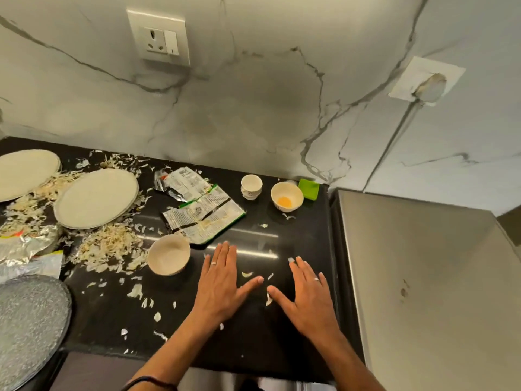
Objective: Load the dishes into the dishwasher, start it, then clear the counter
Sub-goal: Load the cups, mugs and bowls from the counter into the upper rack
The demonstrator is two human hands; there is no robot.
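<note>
Two hands lie flat, fingers straight (holding nothing) on the desk [253,348]; left hand [222,280] is nearest the bowl [168,258], just beside it.

Plates, left of the torn wrappers: 2 cream [26,173] [95,198], 1 grey speckled [28,325]
Bowls: 2 [168,258] [286,196]
Cup: 1 [251,186]
Torn wrappers: 2 [183,182] [204,218]
Green container: 1 [309,188]
Hands: 2 [222,280] [306,294]

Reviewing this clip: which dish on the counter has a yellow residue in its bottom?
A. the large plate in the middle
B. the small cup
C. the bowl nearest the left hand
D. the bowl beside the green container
D: the bowl next to the green container shows a yellow patch inside, while the other bowl, cup and plates look plain inside.
</note>
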